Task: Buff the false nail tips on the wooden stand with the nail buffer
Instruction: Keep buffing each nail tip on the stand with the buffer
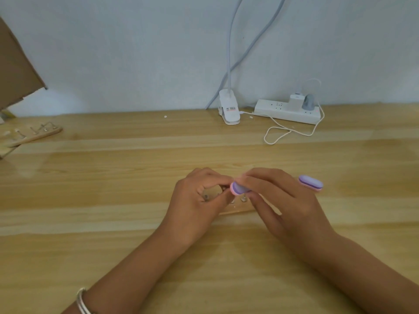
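Bracelet [82,301] on its wrist, your left hand [195,200] curls around the wooden stand [238,210], seemingly pinching a nail tip; your right hand [278,200] pinches the nail buffer [239,189] above it. Another buffer [310,182] lies at its 3 o'clock.

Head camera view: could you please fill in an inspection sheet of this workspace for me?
Surface: pale wooden table, a few white specks near the far edge.
Job's things: wooden stand under both hands, metal pegs showing, what they carry too hidden to tell; nail buffer just above the stand.
Clutter: second buffer lying right of the hands; another stand far left; cardboard behind it.
Hands: right hand grips the nail buffer; left hand curled at the stand, its hold hidden; bracelet on its wrist.
Cables: white cable looped by the power strip; lamp clip with grey leads up the wall.
Surroundings: plain pale wall.
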The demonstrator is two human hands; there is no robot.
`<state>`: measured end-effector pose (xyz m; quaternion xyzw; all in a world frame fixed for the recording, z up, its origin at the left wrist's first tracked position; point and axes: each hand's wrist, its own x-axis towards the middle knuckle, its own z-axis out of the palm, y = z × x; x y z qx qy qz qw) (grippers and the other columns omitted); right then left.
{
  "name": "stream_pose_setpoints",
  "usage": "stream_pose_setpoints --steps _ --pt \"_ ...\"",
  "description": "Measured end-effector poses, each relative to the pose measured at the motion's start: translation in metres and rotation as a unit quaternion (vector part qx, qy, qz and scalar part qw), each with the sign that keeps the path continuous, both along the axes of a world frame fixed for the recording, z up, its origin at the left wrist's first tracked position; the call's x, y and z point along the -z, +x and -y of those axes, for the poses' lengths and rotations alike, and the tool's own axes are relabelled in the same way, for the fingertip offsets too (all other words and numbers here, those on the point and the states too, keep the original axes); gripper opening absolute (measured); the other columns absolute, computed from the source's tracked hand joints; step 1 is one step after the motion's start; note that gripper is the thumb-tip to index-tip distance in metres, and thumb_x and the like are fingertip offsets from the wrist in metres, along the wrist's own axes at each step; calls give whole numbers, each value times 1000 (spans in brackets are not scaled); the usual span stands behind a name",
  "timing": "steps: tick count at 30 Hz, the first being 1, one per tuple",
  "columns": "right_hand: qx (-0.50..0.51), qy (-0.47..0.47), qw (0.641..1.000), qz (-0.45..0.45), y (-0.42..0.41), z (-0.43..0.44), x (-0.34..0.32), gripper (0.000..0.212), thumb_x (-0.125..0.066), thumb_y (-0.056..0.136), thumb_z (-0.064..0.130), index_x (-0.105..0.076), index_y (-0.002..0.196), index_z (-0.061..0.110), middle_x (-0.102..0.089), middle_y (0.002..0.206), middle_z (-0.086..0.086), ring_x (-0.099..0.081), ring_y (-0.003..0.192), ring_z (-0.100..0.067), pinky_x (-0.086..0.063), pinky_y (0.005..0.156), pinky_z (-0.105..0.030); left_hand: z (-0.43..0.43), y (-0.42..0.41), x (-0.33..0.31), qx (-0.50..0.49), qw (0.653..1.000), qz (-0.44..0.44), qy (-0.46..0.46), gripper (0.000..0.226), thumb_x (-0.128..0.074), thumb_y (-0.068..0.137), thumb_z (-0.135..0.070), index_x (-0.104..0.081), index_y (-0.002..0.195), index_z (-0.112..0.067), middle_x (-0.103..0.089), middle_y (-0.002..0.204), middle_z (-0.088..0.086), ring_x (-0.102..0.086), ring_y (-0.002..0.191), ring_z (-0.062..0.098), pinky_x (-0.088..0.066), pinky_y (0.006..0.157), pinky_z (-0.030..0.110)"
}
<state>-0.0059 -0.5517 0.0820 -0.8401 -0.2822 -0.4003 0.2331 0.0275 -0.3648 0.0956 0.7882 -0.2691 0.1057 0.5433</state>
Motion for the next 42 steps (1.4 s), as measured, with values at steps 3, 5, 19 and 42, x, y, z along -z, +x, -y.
stream_pose_setpoints --steps 3,5,19,42 --pt "19 -16 1000 -18 3 6 -2 29 -68 85 -12 -75 107 5 -70 107 -6 -67 96 -19 -44 89 -14 1 -1 0 3 1000 -12 1 12 -76 81 -15 -77 89 -24 -68 82 -11 -62 87 12 -46 76 23" --pt "41 -1 999 -25 5 11 -4 31 -74 80 -17 -76 103 4 -70 103 -6 -69 94 -20 -48 84 -17 1 0 1 2 1000 -11 10 13 -76 81 -12 -75 85 -25 -68 83 -11 -62 89 11 -45 79 23" --pt "1 33 999 -28 2 11 -4 24 -66 89 -9 -71 110 2 -69 106 -6 -64 101 -13 -47 90 -16 0 -1 0 21 999 -24 26 6 -72 85 -14 -74 87 -20 -65 83 -13 -57 87 5 -38 72 16" --pt "-8 32 998 -61 -3 -4 -12 20 -55 77 8 -58 96 14 -64 90 2 -62 88 -15 -37 88 -10 1 4 2 41 999 -29 1 6 -68 83 -26 -73 85 -25 -66 86 -12 -62 90 15 -48 76 26"
